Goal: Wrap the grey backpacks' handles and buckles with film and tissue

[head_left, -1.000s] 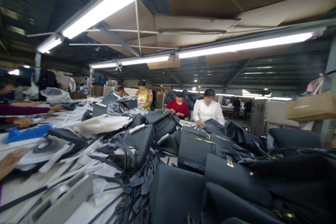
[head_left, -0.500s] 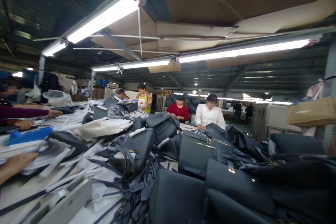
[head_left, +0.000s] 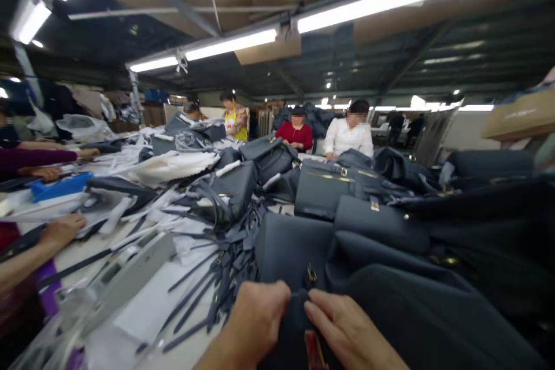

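At the bottom of the head view, my left hand (head_left: 260, 315) has its fingers curled around the upper part of a dark blue-grey leather bag (head_left: 289, 329). Close beside it, my right hand (head_left: 347, 324) pinches the same bag from the other side, with the fingers lying along it. Between my hands a metal clasp (head_left: 314, 351) with a reddish shine shows on the bag. Just beyond my fingertips is a small gold buckle (head_left: 311, 274). The bag's lower part is out of view.
More dark bags (head_left: 323, 185) crowd the front and right. A heap of dark straps (head_left: 234, 257) lies left of my hands, beside a grey tray (head_left: 134, 269) and white paper (head_left: 150, 306). A co-worker's hand (head_left: 63, 234) reaches in from the left. Several people sit opposite.
The view has tipped downward, so the table scene sits higher. My two hands, out of view before, now grip the bag at the front. The co-worker's hand at left shows more fully.
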Demonstrator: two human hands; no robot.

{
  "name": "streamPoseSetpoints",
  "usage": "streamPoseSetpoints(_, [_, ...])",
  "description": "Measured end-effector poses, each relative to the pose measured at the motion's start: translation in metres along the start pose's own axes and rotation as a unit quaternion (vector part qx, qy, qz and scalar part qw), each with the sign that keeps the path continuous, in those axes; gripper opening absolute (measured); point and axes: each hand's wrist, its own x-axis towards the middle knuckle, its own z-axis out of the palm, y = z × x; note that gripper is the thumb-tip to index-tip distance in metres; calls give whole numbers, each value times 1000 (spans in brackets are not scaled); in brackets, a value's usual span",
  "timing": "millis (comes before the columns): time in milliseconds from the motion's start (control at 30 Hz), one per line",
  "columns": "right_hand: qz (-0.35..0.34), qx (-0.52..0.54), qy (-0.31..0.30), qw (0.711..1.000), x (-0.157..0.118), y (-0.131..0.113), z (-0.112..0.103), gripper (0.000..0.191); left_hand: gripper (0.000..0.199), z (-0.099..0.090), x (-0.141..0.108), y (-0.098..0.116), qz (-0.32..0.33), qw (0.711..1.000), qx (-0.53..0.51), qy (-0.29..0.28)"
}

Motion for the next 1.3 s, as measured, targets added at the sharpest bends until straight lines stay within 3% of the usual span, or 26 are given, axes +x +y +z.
streamPoseSetpoints(133, [12, 25, -35, 999, 5, 3, -3, 35, 28, -24, -4, 5, -29, 996, -61, 51])
streamPoseSetpoints(167, [10, 30, -34, 999, 7, 4, -4, 34, 29, -33, -5, 8, -19, 993, -116, 24])
streamPoseSetpoints(200, [9, 34, -35, 999, 8, 4, -5, 33, 31, -41, -5, 12, 1, 984, -175, -34])
streamPoseSetpoints(233, [8, 39, -36, 999, 9, 4, -5, 33, 35, -49, -5, 15, 30, 966, -225, -127])
streamPoseSetpoints(300, [6, 46, -37, 998, 9, 4, -6, 34, 48, -59, -7, 20, 89, 896, -282, -332])
streamPoseSetpoints(333, [5, 49, -37, 998, 8, 4, -6, 34, 53, -60, -8, 22, 101, 864, -298, -392])
streamPoseSetpoints(367, [4, 52, -37, 998, 8, 3, -7, 34, 54, -60, -8, 22, 95, 855, -312, -402])
streamPoseSetpoints(400, [3, 53, -36, 998, 7, 3, -7, 33, 51, -58, -8, 22, 69, 870, -323, -367])
streamPoseSetpoints(500, [1, 60, -40, 997, 5, 3, -9, 33, 33, -44, -5, 19, -55, 941, -300, -145])
streamPoseSetpoints(533, [-1, 65, -39, 997, 5, 3, -9, 33, 27, -38, -4, 17, -84, 952, -276, -106])
streamPoseSetpoints(567, [-2, 72, -38, 997, 5, 4, -10, 33, 23, -32, -3, 16, -99, 957, -252, -103])
streamPoseSetpoints(700, [-16, 135, -35, 990, 8, 9, -8, 32, 15, -12, 1, 9, -59, 966, -147, -205])
streamPoseSetpoints(800, [-5, 222, 3, 975, 7, 15, -9, 19, 15, -7, 3, 5, -38, 968, -135, -207])
streamPoseSetpoints(900, [14, 419, 73, 905, -4, 24, -12, 22, 14, -12, 1, 9, -16, 948, -183, -261])
streamPoseSetpoints(967, [21, 520, 102, 847, -15, 32, -17, 24, 12, -15, -5, 20, 53, 925, -192, -324])
streamPoseSetpoints(1033, [36, 550, 123, 825, -26, 42, -23, 25, 2, -11, -15, 33, 157, 906, -155, -362])
streamPoseSetpoints(1100, [49, 521, 145, 840, -35, 52, -30, 29, 9, 0, -27, 42, 254, 887, -84, -377])
streamPoseSetpoints(1167, [59, 456, 161, 873, -40, 58, -35, 35, 11, 14, -38, 44, 310, 866, -34, -392])
streamPoseSetpoints(1300, [33, 221, 141, 964, -44, 56, -30, 38, 18, 31, -45, 29, 311, 838, -73, -443])
